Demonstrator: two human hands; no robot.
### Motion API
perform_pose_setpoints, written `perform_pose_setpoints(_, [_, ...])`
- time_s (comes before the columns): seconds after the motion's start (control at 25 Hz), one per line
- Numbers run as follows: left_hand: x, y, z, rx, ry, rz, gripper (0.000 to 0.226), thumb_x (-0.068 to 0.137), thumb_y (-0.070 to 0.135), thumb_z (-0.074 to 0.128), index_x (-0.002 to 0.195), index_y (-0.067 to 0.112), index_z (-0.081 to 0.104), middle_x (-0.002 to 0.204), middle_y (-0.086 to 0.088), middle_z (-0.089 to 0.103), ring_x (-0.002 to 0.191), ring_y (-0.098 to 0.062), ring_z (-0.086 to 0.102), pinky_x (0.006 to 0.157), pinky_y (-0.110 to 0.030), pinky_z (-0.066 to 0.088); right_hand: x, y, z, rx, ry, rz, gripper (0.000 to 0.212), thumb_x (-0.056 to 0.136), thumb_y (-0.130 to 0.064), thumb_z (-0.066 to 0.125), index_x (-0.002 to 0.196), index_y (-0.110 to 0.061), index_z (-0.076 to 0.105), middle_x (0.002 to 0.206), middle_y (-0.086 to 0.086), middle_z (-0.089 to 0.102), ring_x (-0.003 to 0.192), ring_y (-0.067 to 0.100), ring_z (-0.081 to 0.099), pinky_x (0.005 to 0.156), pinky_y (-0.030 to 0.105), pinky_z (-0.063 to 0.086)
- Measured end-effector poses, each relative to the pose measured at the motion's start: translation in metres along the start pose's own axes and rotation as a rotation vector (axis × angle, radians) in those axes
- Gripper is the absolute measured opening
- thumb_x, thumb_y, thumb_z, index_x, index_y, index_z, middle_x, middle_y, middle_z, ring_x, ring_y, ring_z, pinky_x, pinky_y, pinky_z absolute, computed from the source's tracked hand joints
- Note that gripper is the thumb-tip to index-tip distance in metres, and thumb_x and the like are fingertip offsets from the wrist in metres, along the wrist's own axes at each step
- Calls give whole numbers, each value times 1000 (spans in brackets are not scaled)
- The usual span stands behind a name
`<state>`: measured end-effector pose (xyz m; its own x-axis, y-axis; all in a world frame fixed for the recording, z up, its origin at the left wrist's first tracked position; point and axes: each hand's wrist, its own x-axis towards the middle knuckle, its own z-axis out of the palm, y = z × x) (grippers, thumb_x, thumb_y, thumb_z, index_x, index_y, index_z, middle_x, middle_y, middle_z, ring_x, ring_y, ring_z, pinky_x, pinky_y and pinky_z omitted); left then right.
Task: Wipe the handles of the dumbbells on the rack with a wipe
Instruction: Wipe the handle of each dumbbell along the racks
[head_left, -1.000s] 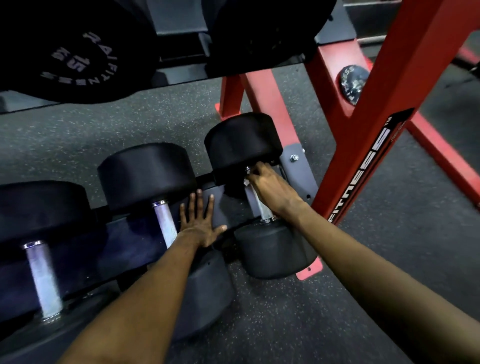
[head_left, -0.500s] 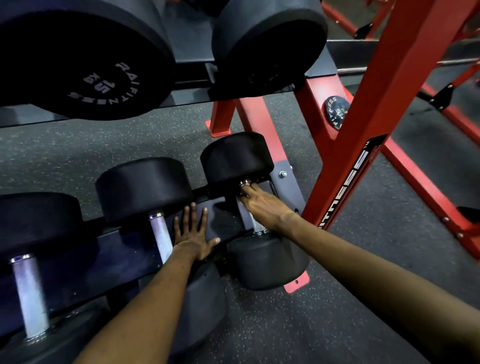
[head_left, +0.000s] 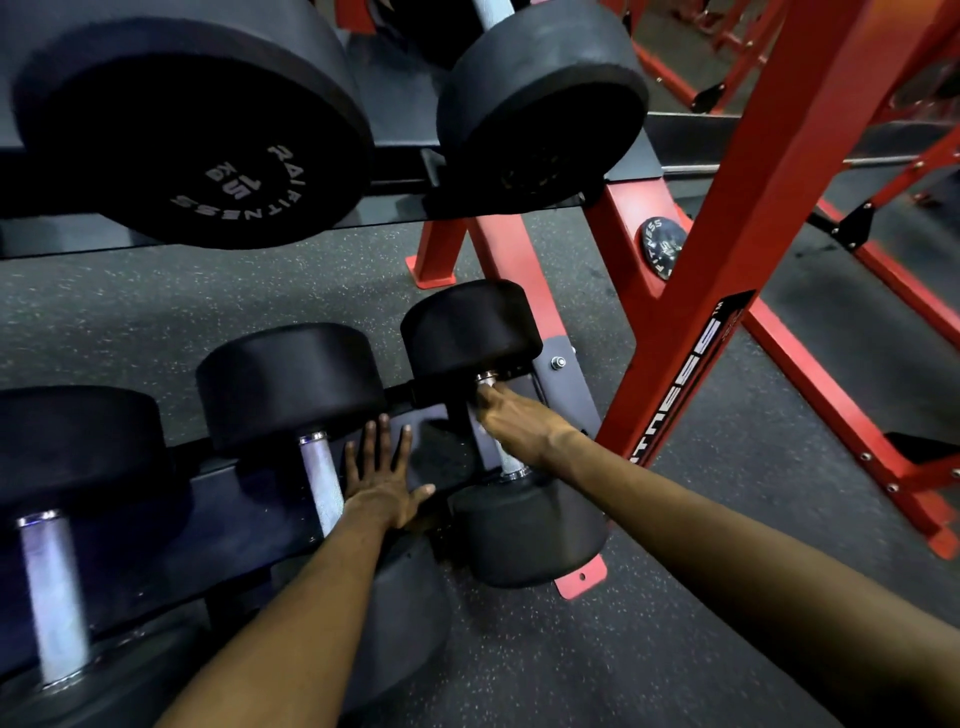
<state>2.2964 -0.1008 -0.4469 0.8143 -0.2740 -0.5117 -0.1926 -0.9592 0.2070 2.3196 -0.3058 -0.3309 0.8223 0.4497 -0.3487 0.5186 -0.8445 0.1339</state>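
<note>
We look down at the lower tier of a red dumbbell rack (head_left: 769, 208). Three black rubber dumbbells lie side by side on its dark shelf (head_left: 441, 452), running from the lower left to the centre of the frame.

The right hand (head_left: 519, 423), at centre, lies along the right dumbbell handle (head_left: 511, 464), with its fingers closed over the upper part near the far weight head. We see no wipe. It may be tucked under this hand, but we cannot tell. Only the lower end of the steel handle shows.

The left hand (head_left: 382, 486) rests flat on the shelf, fingers straight and spread. It sits between the middle dumbbell (head_left: 288, 382) and the right dumbbell (head_left: 524, 530), just beside the middle one's handle (head_left: 322, 483). The left dumbbell (head_left: 72, 436) lies untouched at the lower left.

What could go wrong, in our judgement:
- Rubbing hard may roll the right dumbbell on its shelf, and it could pinch the flat left hand beside it.
- The handle ends hard against the weight heads are easy to miss.
- The upper tier hangs close overhead, so rising quickly could mean a bump.

Writing we can read:
- The large dumbbell (head_left: 197, 119) at the upper left says "RAIFITNESS" and "15 KG".
- The round badge (head_left: 662, 248) right of centre says "FITNESS".
- A black strip on the rack upright ends in "TNESS". The forearm hides the rest.
</note>
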Motion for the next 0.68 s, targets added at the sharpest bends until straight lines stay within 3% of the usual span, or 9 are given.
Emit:
perform_pose_setpoints(0.2, [-1,1,-1,4,-1,-2,100,96,70,37,153,22,-30,138,-9,-56,144,-31,-40,84,-42,-47,4,10,0,-15,23,-13,43,79,11,51,119,0,61,132,17,43,123,36,44,93,44,51])
perform_pose_setpoints(0.32, [0,1,0,-16,-4,1,99,97,69,36,153,21,-30,140,-10,-54,145,-32,-38,93,-45,-42,-4,9,-7,-22,-17,-44,40,83,8,49,121,1,62,135,16,44,121,33,48,97,35,42])
perform_pose_setpoints(0.44, [0,-1,-1,-18,-16,-2,101,96,71,36,146,20,-36,138,-10,-55,145,-33,-38,110,-51,-29,-5,9,-8,24,-31,-29,35,82,7,51,112,-1,65,131,14,46,114,33,53,91,39,45])
perform_pose_setpoints(0.68, [1,-2,-1,-18,-54,7,113,89,79,42,143,21,-39,131,-9,-61,131,-27,-49,105,-52,-31,-15,7,5,195,-42,37,20,93,-11,52,98,-6,70,115,12,49,103,34,57,90,44,50])
